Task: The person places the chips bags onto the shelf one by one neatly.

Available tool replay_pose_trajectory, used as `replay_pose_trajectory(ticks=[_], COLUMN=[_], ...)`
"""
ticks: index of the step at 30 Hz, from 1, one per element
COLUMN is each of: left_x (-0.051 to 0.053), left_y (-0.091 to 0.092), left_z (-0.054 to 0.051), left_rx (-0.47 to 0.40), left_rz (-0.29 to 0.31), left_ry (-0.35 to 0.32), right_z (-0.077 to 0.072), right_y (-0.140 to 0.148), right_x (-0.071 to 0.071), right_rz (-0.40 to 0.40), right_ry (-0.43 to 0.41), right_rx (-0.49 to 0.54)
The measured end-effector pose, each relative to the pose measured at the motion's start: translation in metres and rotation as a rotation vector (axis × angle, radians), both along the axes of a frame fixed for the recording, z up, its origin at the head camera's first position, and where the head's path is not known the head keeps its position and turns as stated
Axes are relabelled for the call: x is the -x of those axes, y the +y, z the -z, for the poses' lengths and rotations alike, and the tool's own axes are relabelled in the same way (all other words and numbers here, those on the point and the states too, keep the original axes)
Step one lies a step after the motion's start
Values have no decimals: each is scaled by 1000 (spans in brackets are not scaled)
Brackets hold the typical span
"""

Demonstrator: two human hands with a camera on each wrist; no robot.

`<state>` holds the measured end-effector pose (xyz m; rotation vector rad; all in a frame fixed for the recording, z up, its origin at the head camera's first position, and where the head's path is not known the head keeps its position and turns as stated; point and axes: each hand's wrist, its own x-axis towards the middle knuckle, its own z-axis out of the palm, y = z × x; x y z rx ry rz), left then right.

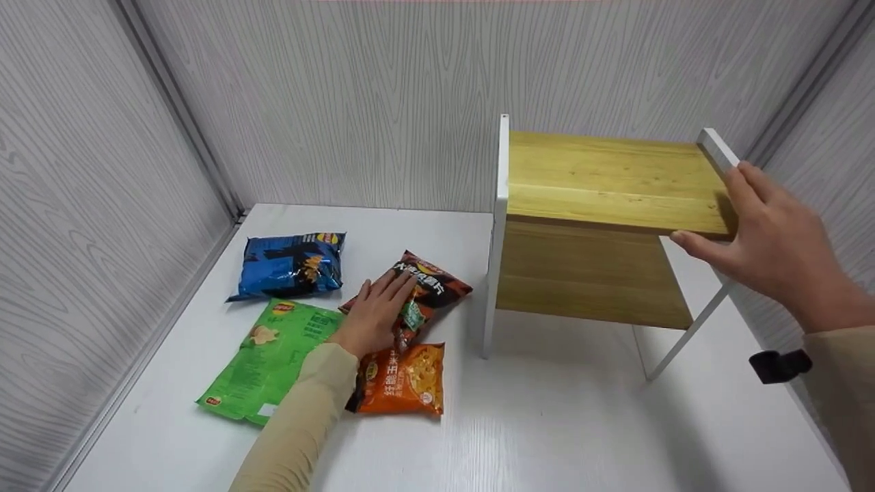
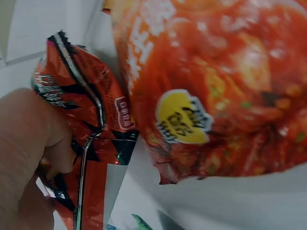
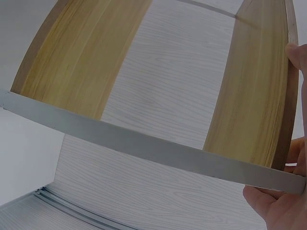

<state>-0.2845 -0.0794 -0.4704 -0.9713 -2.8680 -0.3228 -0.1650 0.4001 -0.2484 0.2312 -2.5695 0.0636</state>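
Note:
In the head view my left hand [image 1: 374, 316] lies over a black and red chip bag [image 1: 437, 290]; the left wrist view shows its fingers curled at the edge of that red bag [image 2: 91, 115]. An orange bag [image 1: 403, 383] is just in front of the hand. My right hand [image 1: 779, 239] grips the right front corner of a two-tier wood and white shelf [image 1: 615, 178], thumb at the front edge of the upper board. The right wrist view has fingers of the right hand [image 3: 283, 201] around the white side bar [image 3: 144, 143].
Left of the left hand, a green bag [image 1: 273, 362] lies flat on the white table [image 1: 533, 437], with a blue bag [image 1: 290, 266] behind it. Wood-grain panels [image 1: 342, 102] enclose the back and sides. The shelf's white left upright [image 1: 493, 273] is right of the bags.

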Motion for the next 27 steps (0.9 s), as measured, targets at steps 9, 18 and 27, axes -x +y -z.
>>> replay_pose_trajectory(ticks=[9, 18, 27], left_x=[-3, -4, -2], left_y=[4, 22, 41], left_z=[10, 17, 20], left_rx=[161, 130, 181], left_rz=[-69, -208, -228], left_ry=[-161, -127, -30], right_z=[-1, 1, 1], right_y=[0, -1, -1], right_x=[0, 0, 1], right_rz=[0, 7, 20], right_ry=[-10, -8, -18], right_rx=[4, -4, -6])
